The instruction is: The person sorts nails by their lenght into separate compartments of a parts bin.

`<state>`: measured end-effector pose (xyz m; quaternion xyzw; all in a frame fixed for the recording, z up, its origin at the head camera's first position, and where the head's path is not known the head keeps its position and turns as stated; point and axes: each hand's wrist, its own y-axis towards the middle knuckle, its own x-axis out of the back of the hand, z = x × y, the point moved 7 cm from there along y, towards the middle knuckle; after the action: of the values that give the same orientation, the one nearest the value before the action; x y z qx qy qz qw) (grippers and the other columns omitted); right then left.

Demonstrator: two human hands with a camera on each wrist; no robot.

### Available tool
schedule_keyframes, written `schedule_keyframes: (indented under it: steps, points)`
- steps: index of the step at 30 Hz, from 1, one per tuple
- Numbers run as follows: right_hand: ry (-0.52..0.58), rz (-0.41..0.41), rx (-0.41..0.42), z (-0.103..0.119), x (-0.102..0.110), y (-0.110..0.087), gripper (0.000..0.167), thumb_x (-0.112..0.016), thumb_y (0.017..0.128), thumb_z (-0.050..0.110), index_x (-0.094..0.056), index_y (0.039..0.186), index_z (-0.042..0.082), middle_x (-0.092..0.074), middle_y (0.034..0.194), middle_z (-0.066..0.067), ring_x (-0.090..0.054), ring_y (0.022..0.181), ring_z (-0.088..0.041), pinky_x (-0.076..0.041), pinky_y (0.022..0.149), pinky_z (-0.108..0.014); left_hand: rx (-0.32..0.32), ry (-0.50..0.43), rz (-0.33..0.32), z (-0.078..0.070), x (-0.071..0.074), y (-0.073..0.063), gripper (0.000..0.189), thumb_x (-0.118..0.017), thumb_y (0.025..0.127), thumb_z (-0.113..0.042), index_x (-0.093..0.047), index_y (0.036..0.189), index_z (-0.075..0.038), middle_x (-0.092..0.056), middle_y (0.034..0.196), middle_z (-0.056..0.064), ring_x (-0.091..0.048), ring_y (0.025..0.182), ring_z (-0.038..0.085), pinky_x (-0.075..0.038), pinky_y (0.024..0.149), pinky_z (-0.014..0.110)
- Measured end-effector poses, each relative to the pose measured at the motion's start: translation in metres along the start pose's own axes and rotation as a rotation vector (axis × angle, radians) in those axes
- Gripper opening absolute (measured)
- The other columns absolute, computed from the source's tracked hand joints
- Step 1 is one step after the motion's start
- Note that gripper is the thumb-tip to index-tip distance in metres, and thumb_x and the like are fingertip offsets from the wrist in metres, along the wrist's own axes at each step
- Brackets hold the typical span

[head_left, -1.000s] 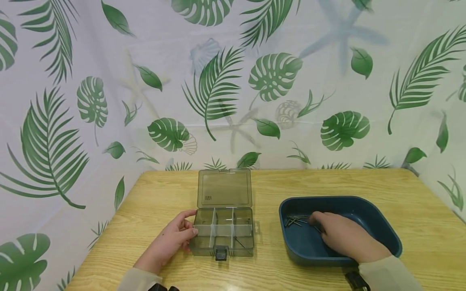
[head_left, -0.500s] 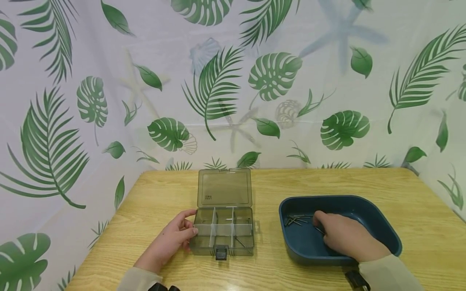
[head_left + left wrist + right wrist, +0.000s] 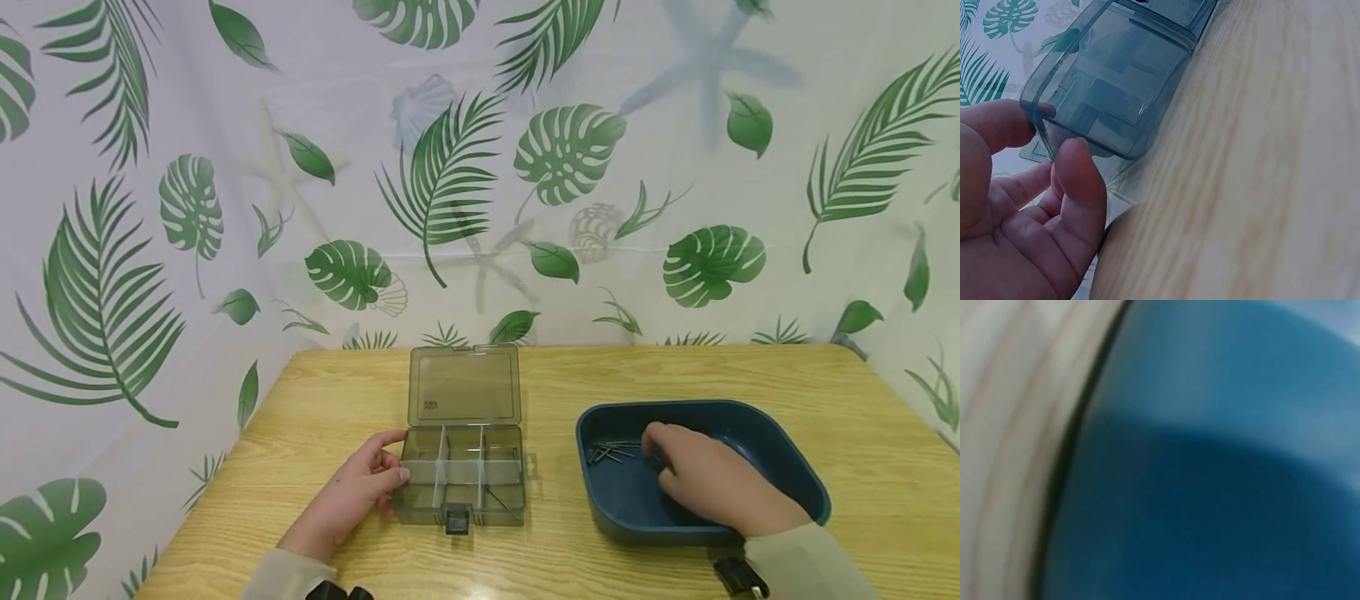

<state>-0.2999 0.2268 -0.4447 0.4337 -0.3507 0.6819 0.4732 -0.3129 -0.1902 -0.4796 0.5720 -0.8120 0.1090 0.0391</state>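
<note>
In the head view, a smoky clear compartment box (image 3: 459, 479) stands with its lid (image 3: 465, 385) tipped up at the back. My left hand (image 3: 352, 492) pinches the box's left wall between thumb and finger, as the left wrist view also shows. One thin nail (image 3: 496, 497) lies slanted in the front right compartment; small pieces are faint in the back ones. My right hand (image 3: 708, 479) reaches into a dark blue tray (image 3: 626, 532), fingers curled down near its floor. Its fingertips are hidden, so anything between them cannot be seen. Several thin nails (image 3: 611, 452) lie in the tray's left part.
The wood-grain table (image 3: 551, 517) carries both containers, with bare wood between them. A white curtain with green leaves (image 3: 480, 167) hangs behind and along the sides. The right wrist view is blurred and shows mostly the tray's side (image 3: 1210, 506).
My right fingers have shifted slightly inside the tray, and the dark thin piece seen by the thumb earlier no longer shows. My left hand and the box stay put; the head view shifts slightly.
</note>
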Motion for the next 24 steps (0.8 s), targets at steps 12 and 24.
schedule_keyframes:
  steps: [12, 24]
  points:
    - [0.136, 0.016, 0.070, 0.042, 0.012, -0.009, 0.032, -0.055, 0.097, 0.004, -0.065, 0.122, 0.021, -0.054, 0.078, 0.008, -0.048, 0.062, -0.011, -0.040, 0.058, -0.031, 0.002, 0.002, 0.000, 0.000, -0.003, 0.001, 0.064, -0.067, 0.099, -0.019, -0.036, 0.155, -0.011, -0.047, 0.103, 0.012, -0.044, 0.063, 0.017, -0.054, 0.057, 0.036]
    - [0.149, 0.015, 0.181, 0.085, 0.013, 0.000, 0.031, -0.054, 0.099, 0.005, -0.065, 0.123, 0.022, -0.054, 0.077, 0.011, -0.046, 0.060, -0.007, -0.041, 0.057, -0.029, 0.002, -0.009, -0.010, 0.002, 0.004, -0.001, 0.064, -0.068, 0.099, -0.018, -0.037, 0.155, -0.012, -0.048, 0.104, 0.013, -0.044, 0.063, 0.018, -0.055, 0.059, 0.038]
